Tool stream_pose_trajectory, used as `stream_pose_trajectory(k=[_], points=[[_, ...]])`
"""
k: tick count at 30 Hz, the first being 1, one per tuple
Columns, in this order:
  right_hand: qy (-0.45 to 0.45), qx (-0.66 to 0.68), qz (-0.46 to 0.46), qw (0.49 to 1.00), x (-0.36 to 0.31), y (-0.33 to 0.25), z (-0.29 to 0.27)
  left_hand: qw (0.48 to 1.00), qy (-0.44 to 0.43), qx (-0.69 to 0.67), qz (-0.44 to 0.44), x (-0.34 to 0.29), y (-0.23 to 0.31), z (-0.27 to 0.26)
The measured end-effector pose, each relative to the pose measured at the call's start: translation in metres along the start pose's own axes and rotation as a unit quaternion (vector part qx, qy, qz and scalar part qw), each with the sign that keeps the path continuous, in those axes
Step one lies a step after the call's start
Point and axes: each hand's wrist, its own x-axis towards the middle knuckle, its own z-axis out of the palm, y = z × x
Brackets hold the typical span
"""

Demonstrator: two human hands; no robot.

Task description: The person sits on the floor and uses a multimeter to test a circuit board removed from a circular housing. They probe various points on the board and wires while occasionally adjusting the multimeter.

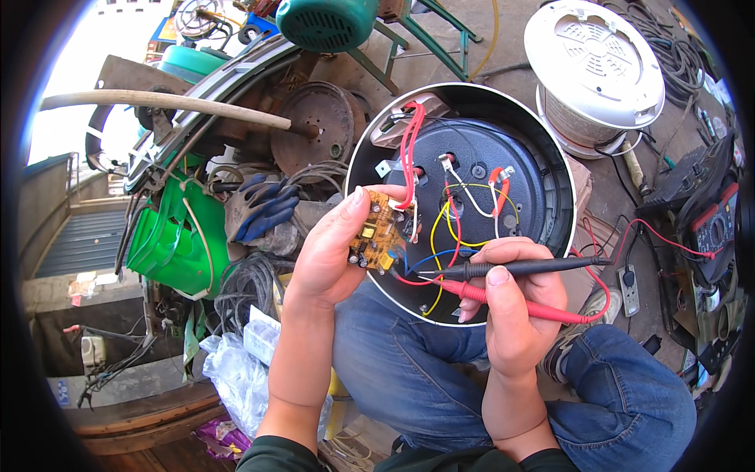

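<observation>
My left hand (334, 244) is closed on the edge of a small circuit board (373, 234), yellow-brown with parts soldered on it. Red, blue and other wires run from the board into a round, open appliance housing (563, 212) with a white rim and a black inner drum (440, 149). Between the fingers of my right hand (515, 303) lie two multimeter probes, a black probe (511, 268) and a red probe (519, 305). Their tips point left toward the board, a little apart from it. Yellow and white wires (464, 182) loop over the drum.
A multimeter (714, 232) stands at the far right, the red test lead (657, 234) reaching it. Behind the housing are a white round appliance (594, 67) and a green motor (326, 23). Left are a green bin (177, 240), work gloves (263, 206), coiled cables (244, 295) and a plastic bag (236, 370).
</observation>
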Motion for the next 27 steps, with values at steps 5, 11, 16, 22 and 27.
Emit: stream_pose_trajectory(k=[5, 11, 16, 22, 27], points=[[-0.024, -0.003, -0.023, 0.999, 0.0, 0.004, -0.006, 1.0, 0.005, 0.009, 0.006, -0.001, 0.002, 0.002], [-0.082, -0.176, 0.005, 0.981, -0.002, -0.004, -0.001, 0.998, 0.0, 0.051, 0.028, -0.003, 0.003, 0.006], [-0.076, -0.364, -0.046, 0.927, -0.001, 0.01, 0.009, 0.994, 0.014, 0.087, 0.07, -0.01, -0.001, 0.015], [-0.084, -0.356, -0.022, 0.931, 0.005, 0.026, 0.016, 0.989, 0.025, 0.113, 0.094, -0.015, -0.004, 0.031], [-0.059, -0.297, 0.028, 0.953, 0.005, 0.033, 0.019, 0.986, 0.023, 0.136, 0.091, -0.016, -0.005, 0.032]])
